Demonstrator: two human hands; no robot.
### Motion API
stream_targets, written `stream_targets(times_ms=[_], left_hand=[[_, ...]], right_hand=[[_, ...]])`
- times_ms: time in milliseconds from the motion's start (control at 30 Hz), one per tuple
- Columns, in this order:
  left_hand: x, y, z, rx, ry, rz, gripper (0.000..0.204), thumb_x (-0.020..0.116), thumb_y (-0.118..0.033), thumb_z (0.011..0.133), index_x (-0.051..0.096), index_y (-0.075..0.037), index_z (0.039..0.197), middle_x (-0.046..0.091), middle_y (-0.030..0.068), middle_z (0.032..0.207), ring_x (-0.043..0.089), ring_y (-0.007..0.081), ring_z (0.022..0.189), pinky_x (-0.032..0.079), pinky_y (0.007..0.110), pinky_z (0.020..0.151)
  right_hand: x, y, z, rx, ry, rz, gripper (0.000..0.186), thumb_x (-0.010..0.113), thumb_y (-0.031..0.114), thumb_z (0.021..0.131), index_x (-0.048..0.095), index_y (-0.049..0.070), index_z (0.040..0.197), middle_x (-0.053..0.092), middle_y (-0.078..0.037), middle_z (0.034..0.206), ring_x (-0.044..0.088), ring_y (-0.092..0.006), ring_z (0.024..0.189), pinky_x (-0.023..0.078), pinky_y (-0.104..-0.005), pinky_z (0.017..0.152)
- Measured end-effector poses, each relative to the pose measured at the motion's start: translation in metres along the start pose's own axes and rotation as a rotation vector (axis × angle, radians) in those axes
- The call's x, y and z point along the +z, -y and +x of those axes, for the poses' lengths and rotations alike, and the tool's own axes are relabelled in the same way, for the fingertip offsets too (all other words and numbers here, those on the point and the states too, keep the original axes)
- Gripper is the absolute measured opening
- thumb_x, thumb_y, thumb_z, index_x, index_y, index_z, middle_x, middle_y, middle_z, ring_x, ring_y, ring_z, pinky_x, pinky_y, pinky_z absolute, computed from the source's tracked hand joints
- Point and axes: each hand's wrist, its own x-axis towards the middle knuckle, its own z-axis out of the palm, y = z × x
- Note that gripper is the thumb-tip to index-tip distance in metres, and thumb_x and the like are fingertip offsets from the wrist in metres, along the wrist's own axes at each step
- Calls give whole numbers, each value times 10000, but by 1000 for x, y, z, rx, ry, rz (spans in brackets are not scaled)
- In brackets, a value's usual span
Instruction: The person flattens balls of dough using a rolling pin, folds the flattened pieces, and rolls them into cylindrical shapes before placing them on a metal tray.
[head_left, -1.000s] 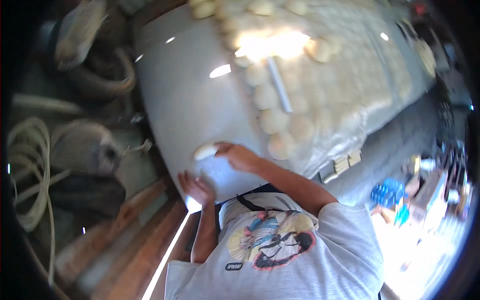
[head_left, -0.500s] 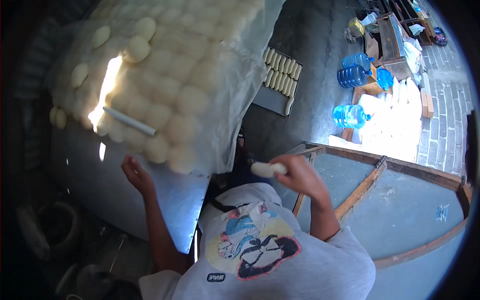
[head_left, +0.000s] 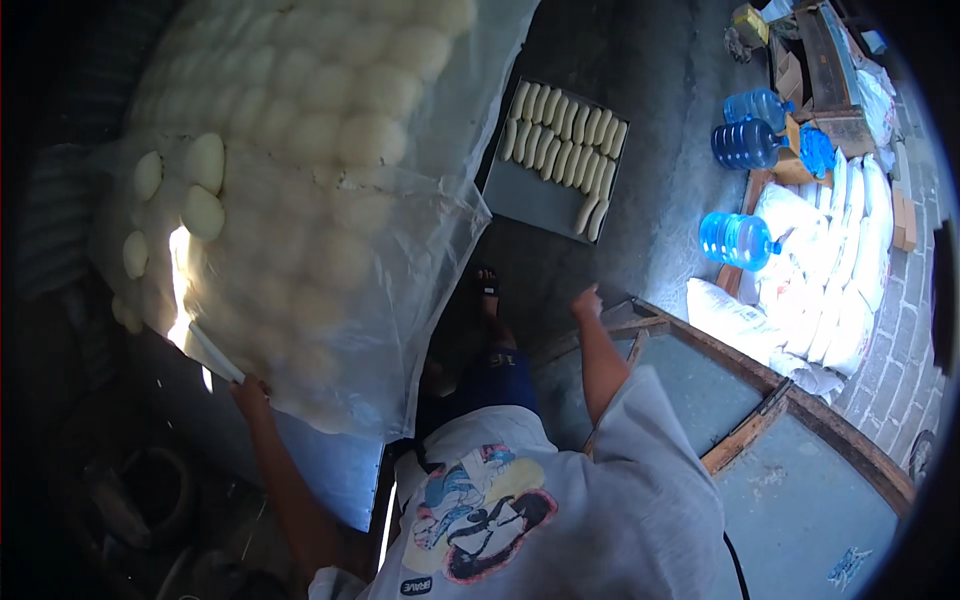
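At the near left edge of the table, my left hand (head_left: pixel 252 394) is closed round the lower end of a slim white tube (head_left: pixel 213 352). The tube lies at the edge of a clear plastic sheet (head_left: pixel 385 225) spread over many rounds of pale dough. Several uncovered dough rounds (head_left: pixel 203 213) rest on top of the sheet. My right hand (head_left: pixel 587 302) is out to the right with its fingers curled, and no dough shows in it. Beyond it on the floor is a dark metal tray (head_left: pixel 520 205) with rows of long dough rolls (head_left: pixel 556 150).
A wood-framed grey panel (head_left: pixel 800 480) stands close on my right. Farther right are blue water jugs (head_left: pixel 740 242), stacked white sacks (head_left: pixel 845 260) and a wooden cabinet (head_left: pixel 835 60). A round dark tub (head_left: pixel 160 495) is at lower left.
The dough roll has left my right hand, and the tray's short row shows one more roll. My left hand has taken hold of the tube. The view has shifted.
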Motion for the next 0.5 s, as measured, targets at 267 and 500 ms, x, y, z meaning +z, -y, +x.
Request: stream_targets(times_ms=[267, 500], left_hand=[[54, -5, -56, -101, -58, -711, 258, 663, -347, 976, 600, -101, 937, 580, 30, 797, 533, 144, 596, 427, 306, 504], [54, -40, -34, 46, 300, -1183, 402, 566, -269, 1050, 602, 67, 1268, 664, 150, 1261, 651, 219, 1139, 533, 353, 1024]], right_hand=[[-66, 118, -175, -817, -332, 424, 319, 658, 196, 941, 660, 8, 1199, 721, -208, 1105, 715, -344, 980, 552, -399, 886], [-67, 359, -452, -1734, -198, 410, 214, 623, 27, 906, 677, 22, 1113, 689, -155, 1111, 687, -279, 994, 577, -374, 809]])
